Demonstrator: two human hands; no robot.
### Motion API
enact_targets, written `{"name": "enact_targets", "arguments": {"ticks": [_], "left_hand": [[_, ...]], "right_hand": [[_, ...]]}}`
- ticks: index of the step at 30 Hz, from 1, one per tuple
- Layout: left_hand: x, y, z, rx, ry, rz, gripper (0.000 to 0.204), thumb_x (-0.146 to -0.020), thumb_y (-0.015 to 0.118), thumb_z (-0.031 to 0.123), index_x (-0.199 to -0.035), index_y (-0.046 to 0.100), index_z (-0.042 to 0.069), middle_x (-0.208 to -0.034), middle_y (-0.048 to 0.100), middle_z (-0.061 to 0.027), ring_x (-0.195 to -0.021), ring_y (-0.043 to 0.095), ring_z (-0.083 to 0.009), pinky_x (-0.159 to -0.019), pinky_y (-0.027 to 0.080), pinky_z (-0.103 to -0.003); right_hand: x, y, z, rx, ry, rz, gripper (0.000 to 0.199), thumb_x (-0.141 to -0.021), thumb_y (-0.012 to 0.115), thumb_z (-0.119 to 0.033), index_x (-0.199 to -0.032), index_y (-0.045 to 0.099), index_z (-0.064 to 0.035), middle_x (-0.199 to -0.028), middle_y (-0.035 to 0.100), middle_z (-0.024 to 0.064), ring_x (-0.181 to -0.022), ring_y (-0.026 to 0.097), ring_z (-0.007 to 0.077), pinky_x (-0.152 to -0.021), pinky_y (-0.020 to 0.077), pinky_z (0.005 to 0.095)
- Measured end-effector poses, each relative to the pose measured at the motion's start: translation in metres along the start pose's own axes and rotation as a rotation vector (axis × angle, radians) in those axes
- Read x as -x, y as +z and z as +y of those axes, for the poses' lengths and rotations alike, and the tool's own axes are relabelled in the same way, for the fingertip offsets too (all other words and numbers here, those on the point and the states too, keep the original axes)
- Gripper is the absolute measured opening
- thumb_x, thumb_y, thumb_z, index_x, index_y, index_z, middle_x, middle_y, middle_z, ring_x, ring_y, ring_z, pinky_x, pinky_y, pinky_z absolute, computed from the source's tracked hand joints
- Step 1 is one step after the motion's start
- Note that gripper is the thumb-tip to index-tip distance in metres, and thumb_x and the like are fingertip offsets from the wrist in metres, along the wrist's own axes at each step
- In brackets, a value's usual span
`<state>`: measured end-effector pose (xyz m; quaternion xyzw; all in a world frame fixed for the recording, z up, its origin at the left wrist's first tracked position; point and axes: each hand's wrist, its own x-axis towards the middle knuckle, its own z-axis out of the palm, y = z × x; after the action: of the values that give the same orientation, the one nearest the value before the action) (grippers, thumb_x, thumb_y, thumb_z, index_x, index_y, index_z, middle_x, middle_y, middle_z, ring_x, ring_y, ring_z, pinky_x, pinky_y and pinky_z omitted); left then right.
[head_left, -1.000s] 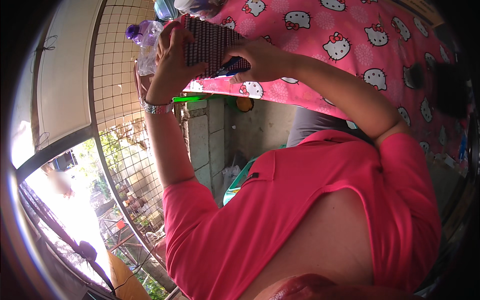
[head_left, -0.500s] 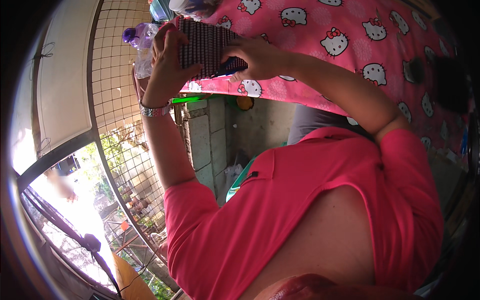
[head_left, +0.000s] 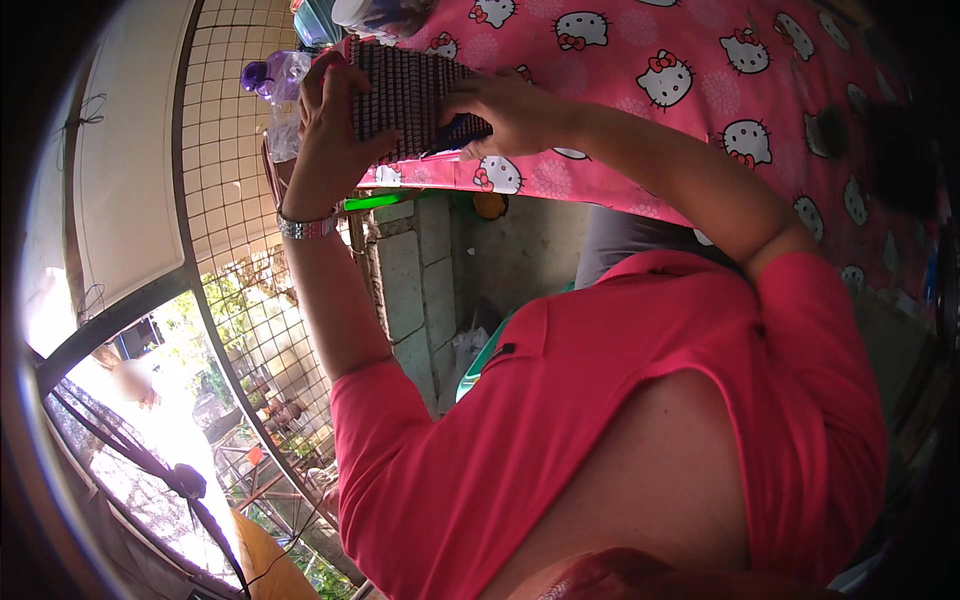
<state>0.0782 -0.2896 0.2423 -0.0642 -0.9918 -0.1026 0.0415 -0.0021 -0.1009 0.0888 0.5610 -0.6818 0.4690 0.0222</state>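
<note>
Between my two hands is a flat dark piece with a fine maroon, black and pale checked pattern (head_left: 405, 95), which looks like folded cloth. A strip of dark blue shows at its lower right. My left hand (head_left: 330, 120), with a silver watch on the wrist, is closed around its left side, the thumb lying along the near edge. The fingers of my right hand (head_left: 515, 112) are curled over its right edge, with the thumb below. The piece is held at the left end of a table covered with a pink cat-print tablecloth (head_left: 620, 110).
A purple-capped clear plastic bottle (head_left: 285, 75) stands left of my left hand. Behind the cloth are a white-rimmed tub (head_left: 375, 18) and a pale blue container (head_left: 316, 22). Wire mesh (head_left: 225, 130) runs along the left. Grey blocks (head_left: 400, 285) stand below the table edge. Someone (head_left: 130, 380) is outside, far left.
Both hands keep their hold on the patterned piece, almost unmoved. The whole view has shifted very slightly.
</note>
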Motion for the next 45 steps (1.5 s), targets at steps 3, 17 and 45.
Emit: {"name": "enact_targets", "arguments": {"ticks": [3, 17, 45], "left_hand": [[0.001, -0.001, 0.001, 0.029, -0.042, -0.020, 0.062, -0.059, 0.081, 0.012, -0.110, 0.046, 0.011, -0.127, 0.040, -0.0147, -0.122, 0.039, -0.0345, -0.100, 0.036, -0.045], [-0.013, 0.000, 0.005, 0.066, -0.150, 0.130, 0.061, -0.079, 0.076, 0.028, -0.128, 0.044, 0.011, -0.127, 0.045, -0.0193, -0.119, 0.044, -0.0358, -0.101, 0.038, -0.045], [-0.007, 0.007, -0.015, 0.863, -0.681, 0.150, 0.046, -0.098, 0.052, 0.039, -0.136, 0.032, 0.021, -0.121, 0.058, -0.0130, -0.103, 0.064, -0.0247, -0.078, 0.059, -0.039]], "right_hand": [[-0.008, -0.005, 0.001, -0.225, 0.133, -0.154, 0.030, -0.083, 0.070, -0.031, -0.100, 0.065, -0.0072, -0.101, 0.064, 0.0093, -0.098, 0.063, 0.0235, -0.079, 0.0495, 0.0363], [0.003, 0.001, 0.009, -0.109, 0.068, -0.043, 0.042, -0.075, 0.076, -0.032, -0.109, 0.063, -0.0097, -0.104, 0.062, 0.0088, -0.102, 0.060, 0.0288, -0.090, 0.0465, 0.0394], [0.005, 0.009, 0.010, -0.235, 0.249, -0.233, 0.024, -0.085, 0.067, -0.029, -0.098, 0.061, -0.0100, -0.089, 0.061, 0.0068, -0.092, 0.062, 0.0255, -0.083, 0.0470, 0.0415]]}}
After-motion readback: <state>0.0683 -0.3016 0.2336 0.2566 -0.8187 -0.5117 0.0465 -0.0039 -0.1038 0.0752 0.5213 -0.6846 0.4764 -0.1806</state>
